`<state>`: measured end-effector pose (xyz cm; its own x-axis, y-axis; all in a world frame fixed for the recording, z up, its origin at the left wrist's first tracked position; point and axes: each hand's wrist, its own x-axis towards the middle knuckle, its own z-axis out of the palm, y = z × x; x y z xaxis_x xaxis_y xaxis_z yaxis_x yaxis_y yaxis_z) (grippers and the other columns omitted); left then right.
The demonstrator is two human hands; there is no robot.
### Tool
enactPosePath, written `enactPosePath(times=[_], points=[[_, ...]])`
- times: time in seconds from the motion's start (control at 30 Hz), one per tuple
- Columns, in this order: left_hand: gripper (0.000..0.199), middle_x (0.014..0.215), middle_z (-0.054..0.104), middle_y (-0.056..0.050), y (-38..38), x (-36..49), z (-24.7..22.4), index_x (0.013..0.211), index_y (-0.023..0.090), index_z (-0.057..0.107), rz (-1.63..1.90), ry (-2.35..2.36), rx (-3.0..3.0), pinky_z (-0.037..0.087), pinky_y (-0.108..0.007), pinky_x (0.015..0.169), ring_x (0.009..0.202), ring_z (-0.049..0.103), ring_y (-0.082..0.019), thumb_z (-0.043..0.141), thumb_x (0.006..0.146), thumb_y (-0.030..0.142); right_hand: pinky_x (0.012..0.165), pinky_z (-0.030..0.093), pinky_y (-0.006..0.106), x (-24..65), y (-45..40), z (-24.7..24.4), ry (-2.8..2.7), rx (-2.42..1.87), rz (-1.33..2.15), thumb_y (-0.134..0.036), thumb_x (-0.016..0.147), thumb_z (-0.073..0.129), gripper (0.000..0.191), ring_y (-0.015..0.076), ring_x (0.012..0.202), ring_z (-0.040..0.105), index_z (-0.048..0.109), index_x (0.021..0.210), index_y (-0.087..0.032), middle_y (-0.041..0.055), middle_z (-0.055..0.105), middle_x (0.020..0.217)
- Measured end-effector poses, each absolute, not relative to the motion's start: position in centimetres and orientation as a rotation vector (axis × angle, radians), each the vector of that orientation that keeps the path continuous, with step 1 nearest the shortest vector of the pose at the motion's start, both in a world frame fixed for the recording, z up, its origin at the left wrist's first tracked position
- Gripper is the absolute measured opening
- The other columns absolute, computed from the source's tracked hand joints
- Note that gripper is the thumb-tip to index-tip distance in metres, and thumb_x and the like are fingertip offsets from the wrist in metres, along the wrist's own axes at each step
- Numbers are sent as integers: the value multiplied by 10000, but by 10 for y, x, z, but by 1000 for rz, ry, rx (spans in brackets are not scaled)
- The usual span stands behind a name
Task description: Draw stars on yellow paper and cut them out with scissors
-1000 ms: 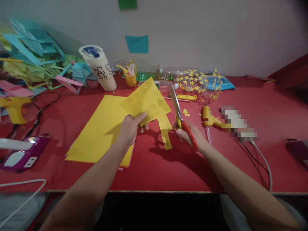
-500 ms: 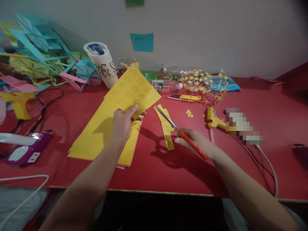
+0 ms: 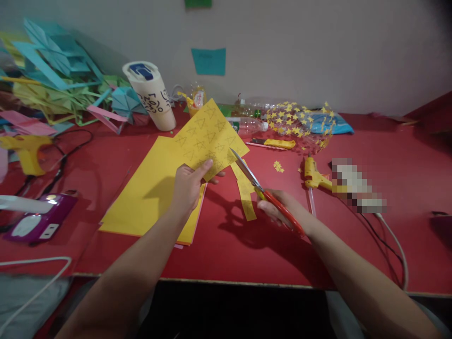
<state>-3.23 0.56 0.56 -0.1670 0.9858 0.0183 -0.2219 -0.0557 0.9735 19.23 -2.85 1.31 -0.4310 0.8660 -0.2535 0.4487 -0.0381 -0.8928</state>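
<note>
My left hand (image 3: 192, 186) pinches the lower corner of a yellow paper (image 3: 206, 134) covered in drawn stars, thumb on top. Red-handled scissors (image 3: 278, 205) are gripped in my right hand (image 3: 277, 207), their blades pointing up and left with the tip at the paper's right part. Whether the blades touch the paper I cannot tell. Beneath the scissors lies a yellow paper scrap (image 3: 246, 197). A stack of yellow sheets (image 3: 141, 188) rests on the red table (image 3: 226, 263) under my left hand. Small cut stars (image 3: 278, 166) form a little pile right of the scissors.
A white tumbler (image 3: 157, 106), plastic bottles (image 3: 247, 125) and a yellow cutter (image 3: 278, 143) stand or lie toward the wall. Yellow glue guns (image 3: 312, 174) (image 3: 28, 153) are at both sides. Folded paper shapes (image 3: 63, 70) fill the back left; a purple power block (image 3: 42, 219) sits at left.
My left hand has moved the star-marked paper right and slightly down, up to the scissors. The scissors have shifted slightly, with their tip now over or beside the paper.
</note>
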Motion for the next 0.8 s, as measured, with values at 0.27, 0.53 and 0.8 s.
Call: enactPosePath(times=[0.27,0.53,0.8], points=[[337,749,762,-86,6,-32,5,734,113,700,1469,1106,965,514,-239,446,572,730,-212,810,637,417,448,285,243,197,-25,2,-1924,-1385,1414,-776,740,550,571,91,445,364,381,650,-238,-76,369,506],[272,702,758,-72,6,-32,5,707,122,720,1460,1085,961,521,-230,447,541,718,-191,791,662,381,465,287,250,197,-26,-3,-1914,-1391,1395,-784,751,520,568,101,473,367,394,665,-237,-67,372,528],[283,694,753,-69,6,-32,8,715,124,718,1445,1119,960,508,-234,443,560,722,-200,789,643,388,456,290,256,192,-27,9,-1827,-1455,1454,-740,763,571,535,102,459,363,430,675,-232,-65,379,509]])
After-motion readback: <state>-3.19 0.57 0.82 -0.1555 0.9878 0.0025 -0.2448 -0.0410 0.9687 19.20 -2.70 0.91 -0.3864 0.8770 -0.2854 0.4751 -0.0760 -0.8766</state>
